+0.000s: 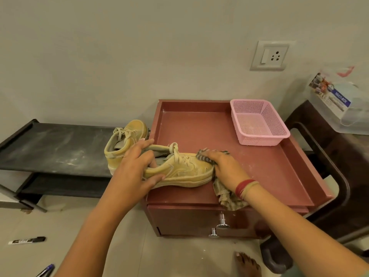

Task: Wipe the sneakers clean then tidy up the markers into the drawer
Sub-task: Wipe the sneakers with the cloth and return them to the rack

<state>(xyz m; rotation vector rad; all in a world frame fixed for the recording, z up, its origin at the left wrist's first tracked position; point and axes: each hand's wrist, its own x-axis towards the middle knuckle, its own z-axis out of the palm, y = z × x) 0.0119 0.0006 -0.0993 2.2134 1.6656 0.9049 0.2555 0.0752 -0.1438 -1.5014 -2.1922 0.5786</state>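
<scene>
Left hand (135, 168) grip clasps sneaker (183, 172) heel; right hand (225, 166) clutches cloth (225, 194) against toe.

Pink basket (259, 121) (upright), black rack (54, 146)

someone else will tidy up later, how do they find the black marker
From the red-brown cabinet, look down and left to the floor in front of the low black rack. The black marker lies flat there. Unlike the slim blue pen nearer the person, it is thick, with a black cap and a white labelled barrel.
</scene>
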